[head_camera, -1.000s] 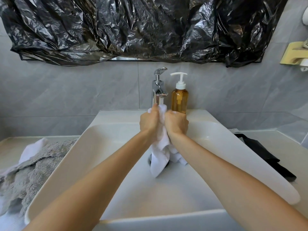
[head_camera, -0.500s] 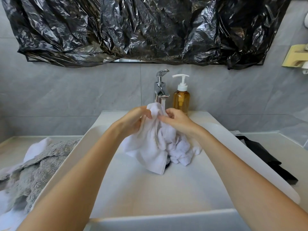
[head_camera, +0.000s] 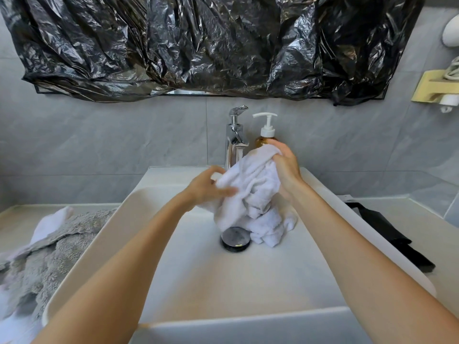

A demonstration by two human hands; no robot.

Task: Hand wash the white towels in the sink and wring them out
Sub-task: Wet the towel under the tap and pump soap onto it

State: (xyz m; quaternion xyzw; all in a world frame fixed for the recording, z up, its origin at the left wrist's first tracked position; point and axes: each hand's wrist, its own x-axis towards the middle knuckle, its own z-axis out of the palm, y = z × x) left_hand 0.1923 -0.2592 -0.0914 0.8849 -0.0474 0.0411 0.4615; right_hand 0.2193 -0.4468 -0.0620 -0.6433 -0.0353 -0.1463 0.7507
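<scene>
Both bare forearms reach forward; the left hand (head_camera: 207, 186) and the raised right hand (head_camera: 285, 165) each grip with curled fingers.

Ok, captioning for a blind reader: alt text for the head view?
Both hands, left and right, hold a bunched white towel above a white sink, near the drain plug, chrome faucet and soap bottle.

Bright, soft daylight; left hand (head_camera: 207, 188) motion-blurred, wide-angle bending at the edges
</scene>
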